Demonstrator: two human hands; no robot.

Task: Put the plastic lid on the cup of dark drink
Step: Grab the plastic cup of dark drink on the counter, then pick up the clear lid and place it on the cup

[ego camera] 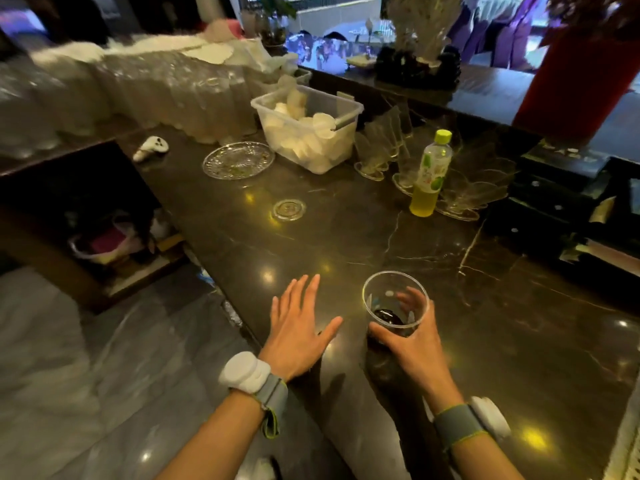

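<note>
Looking at the dark marble worktop (pixel 346 244) first — it's long and cluttered at the far end, with a clear tub (pixel 308 129) of what look like white plastic lids. Nearer in sits the clear cup of dark drink (pixel 394 306), upright and still open on top, so nothing's really done yet. Right hand (pixel 408 337) has its grip wrapped around the cup. Left hand (pixel 298 327) hovers flat beside it, grip released, empty. A small clear disc (pixel 289 209) lies mid-worktop, maybe a lid — fetching one and pressing it on is all still left.
</note>
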